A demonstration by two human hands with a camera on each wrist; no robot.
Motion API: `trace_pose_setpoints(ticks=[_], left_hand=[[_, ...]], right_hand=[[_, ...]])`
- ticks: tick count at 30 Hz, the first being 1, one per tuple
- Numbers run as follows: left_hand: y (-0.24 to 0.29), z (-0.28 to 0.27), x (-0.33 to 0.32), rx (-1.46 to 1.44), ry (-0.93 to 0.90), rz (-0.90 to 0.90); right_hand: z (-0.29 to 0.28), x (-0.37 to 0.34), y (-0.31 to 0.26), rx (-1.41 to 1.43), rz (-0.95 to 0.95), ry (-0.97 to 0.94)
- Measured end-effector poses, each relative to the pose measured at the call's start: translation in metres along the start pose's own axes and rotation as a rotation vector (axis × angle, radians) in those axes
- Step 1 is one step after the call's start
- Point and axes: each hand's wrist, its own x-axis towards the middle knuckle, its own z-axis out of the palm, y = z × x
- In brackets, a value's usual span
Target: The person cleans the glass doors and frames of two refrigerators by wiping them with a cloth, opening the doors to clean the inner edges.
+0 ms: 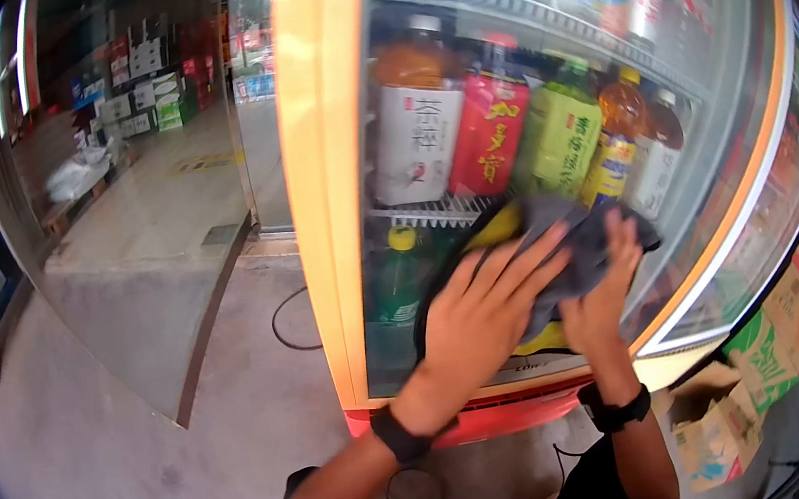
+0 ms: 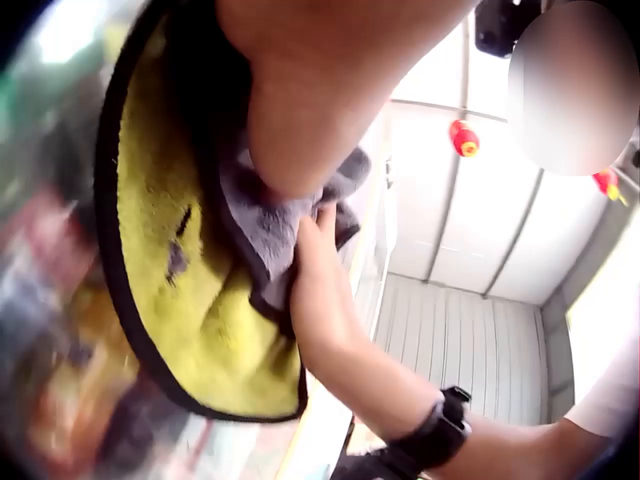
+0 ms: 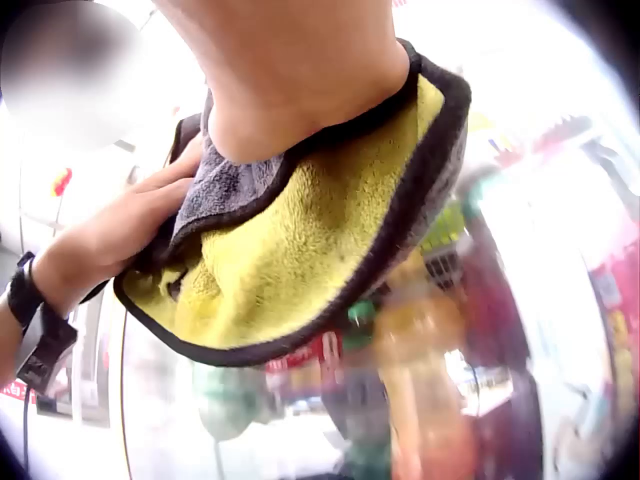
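Resting on a bunched-up grey and yellow cloth (image 1: 588, 243), the left hand (image 1: 479, 315) has its fingers straight and kinda spread, while the right hand (image 1: 600, 302) is on it just beside, but it's blurry so I honestly can't tell if those fingers are pinching or pushing. The cloth's up against the lower glass of an orange-framed drinks fridge (image 1: 334, 208), with a row of bottles (image 1: 566, 132) behind. Further back, stacked boxes (image 1: 142, 97) show in a glass door (image 1: 138, 294) on the left.
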Motion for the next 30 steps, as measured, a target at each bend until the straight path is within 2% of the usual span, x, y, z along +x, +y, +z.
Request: trace_pose_setpoints(ticks=[1,3,4,6,8,9,10,11,12,14,16,17,19,21,22,23,24,25,26,27,28,29,30], left_hand=[[-0.012,-0.018,0.026,-0.004,0.060,0.028],[-0.033,-0.054,0.059,0.016,0.140,0.045],[-0.040,-0.069,0.063,0.058,0.183,-0.019],[-0.047,-0.078,0.045,0.182,0.261,-0.164],[-0.036,-0.054,0.000,0.226,0.209,-0.393],[-0.034,-0.024,-0.035,0.257,0.186,-0.476],[-0.033,-0.005,-0.067,0.227,0.191,-0.459],[-0.031,0.007,-0.086,0.228,0.176,-0.492],[-0.030,0.000,-0.084,0.200,0.132,-0.502],[-0.026,-0.023,-0.041,0.255,0.149,-0.457],[-0.024,-0.050,0.026,0.317,0.183,-0.359],[-0.023,-0.061,0.065,0.348,0.211,-0.293],[-0.009,-0.066,0.124,0.290,0.308,-0.135],[0.010,-0.051,0.144,0.170,0.262,0.018],[0.021,-0.040,0.140,0.089,0.179,0.061],[0.027,-0.029,0.126,0.011,0.097,0.101],[0.024,-0.020,0.106,0.013,0.023,0.125],[0.021,-0.012,0.081,0.016,-0.055,0.149],[0.014,-0.015,0.057,0.048,-0.087,0.085],[0.004,-0.024,0.039,0.082,-0.121,0.026],[-0.006,-0.036,0.027,0.188,-0.116,-0.037],[-0.014,-0.046,0.025,0.296,-0.118,-0.089],[-0.017,-0.055,0.038,0.314,-0.025,-0.117]], right_hand=[[-0.014,0.032,-0.006,0.026,-0.086,0.133],[-0.028,0.083,-0.028,0.109,-0.086,0.303],[-0.031,0.106,-0.047,0.156,-0.081,0.391],[-0.030,0.122,-0.081,0.140,-0.178,0.405],[-0.019,0.104,-0.114,0.107,-0.271,0.216],[-0.014,0.090,-0.125,0.076,-0.381,0.100],[0.004,0.072,-0.130,0.118,-0.487,0.135],[-0.004,0.064,-0.132,0.245,-0.499,-0.030],[-0.010,0.070,-0.126,0.268,-0.557,-0.068],[-0.026,0.100,-0.111,0.250,-0.622,-0.022],[-0.055,0.149,-0.088,0.194,-0.595,0.149],[-0.074,0.168,-0.075,0.099,-0.523,0.262],[-0.088,0.184,-0.041,0.092,-0.329,0.406],[-0.085,0.163,-0.003,0.085,-0.147,0.515],[-0.074,0.137,0.009,0.089,-0.022,0.521],[-0.060,0.106,0.013,0.098,0.097,0.479],[-0.040,0.074,0.019,0.104,0.121,0.421],[-0.031,0.048,0.007,0.119,0.121,0.346],[-0.022,0.030,-0.007,0.134,0.126,0.274],[-0.013,0.020,-0.017,0.082,0.023,0.193],[-0.019,0.031,-0.034,0.164,-0.018,0.156],[-0.037,0.055,-0.040,0.244,-0.138,0.119],[-0.056,0.084,-0.046,0.238,-0.246,0.094]])
